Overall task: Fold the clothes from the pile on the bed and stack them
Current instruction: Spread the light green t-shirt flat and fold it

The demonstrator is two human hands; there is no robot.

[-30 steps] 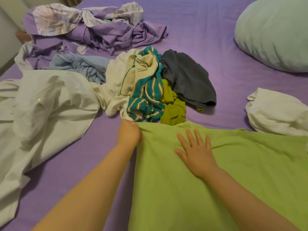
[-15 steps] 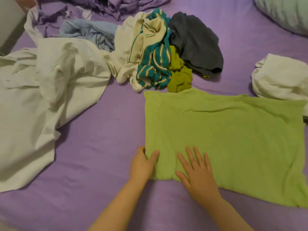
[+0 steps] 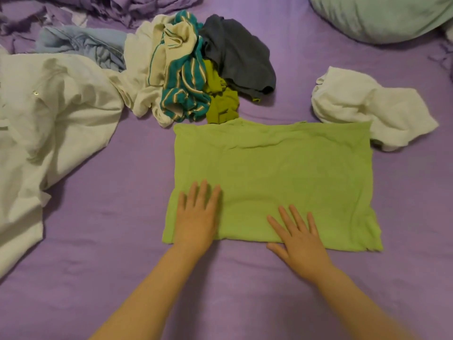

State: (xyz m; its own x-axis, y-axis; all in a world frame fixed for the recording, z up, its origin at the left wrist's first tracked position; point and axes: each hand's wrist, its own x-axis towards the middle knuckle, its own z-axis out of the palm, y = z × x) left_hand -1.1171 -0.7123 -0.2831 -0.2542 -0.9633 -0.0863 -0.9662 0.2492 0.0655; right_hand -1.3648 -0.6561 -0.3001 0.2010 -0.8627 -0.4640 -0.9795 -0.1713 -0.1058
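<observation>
Head view: a light green garment is laid flat as a rough rectangle on the purple bed sheet, near centre. The left hand is pressed palm-down on the near-left corner of the garment, fingers straight and together, nothing gripped. The right hand is laid flat across the near edge, fingers spread on the cloth, heel and thumb on the sheet; nothing is gripped by it either. Beyond the far edge an unfolded pile is seen: an olive piece touching the green garment's far edge, a teal striped piece to its left, a dark grey piece to its right, and a cream piece further left. A pale blue item is recorded at far left, and a large white garment is spread over the left side. A crumpled white item is noted at the right, its near part touching the green garment's far-right corner. A pale green pillow is seen at far right.
</observation>
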